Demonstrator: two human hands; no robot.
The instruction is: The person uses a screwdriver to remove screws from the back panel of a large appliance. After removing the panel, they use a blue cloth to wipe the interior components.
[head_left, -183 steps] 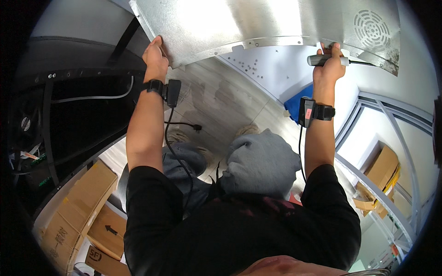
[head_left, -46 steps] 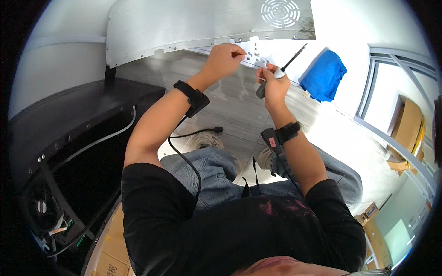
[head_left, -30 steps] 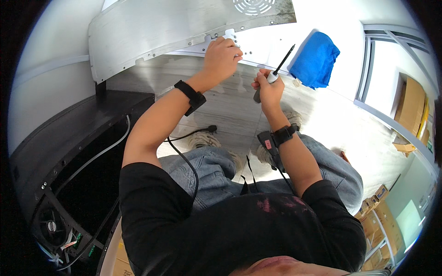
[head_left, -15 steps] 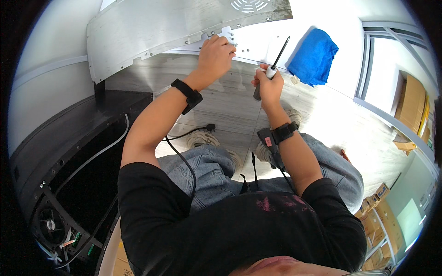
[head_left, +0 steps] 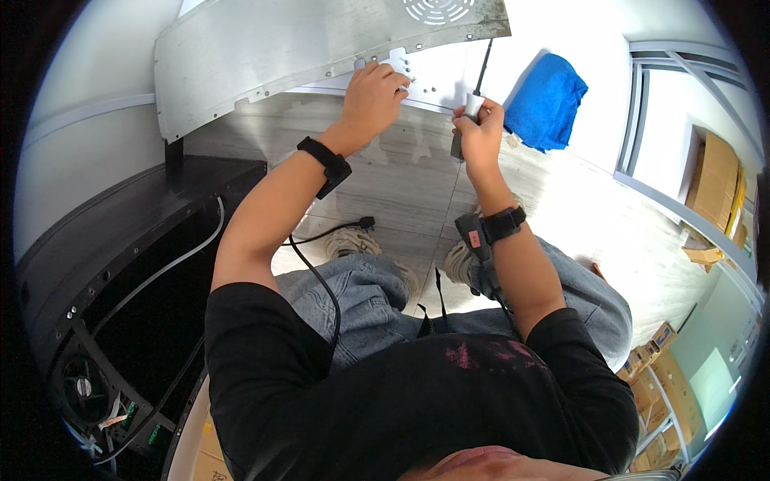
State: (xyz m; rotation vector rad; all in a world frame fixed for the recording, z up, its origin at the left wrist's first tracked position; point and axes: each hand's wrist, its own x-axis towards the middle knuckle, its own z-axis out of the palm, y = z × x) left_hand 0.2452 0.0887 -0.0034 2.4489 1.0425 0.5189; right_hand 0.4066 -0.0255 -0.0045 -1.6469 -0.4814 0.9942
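My right hand is closed round the handle of a screwdriver. Its dark shaft points away from me, and the tip reaches the lower edge of a large metal panel. At that panel's near edge, my left hand has its fingers curled together; whether something small is pinched in them is hidden. Just beyond these fingers lies a white bracket, with several small screws on the white surface beside it.
A blue cloth lies right of the screwdriver. On the left stands a black cabinet frame with a fan and cables inside. A black plug rests on the floor near my shoes. Cardboard boxes are at the far right.
My right hand has moved slightly right and away from me, turning the screwdriver more upright, so its tip is nearer the panel edge. My left hand has barely shifted.
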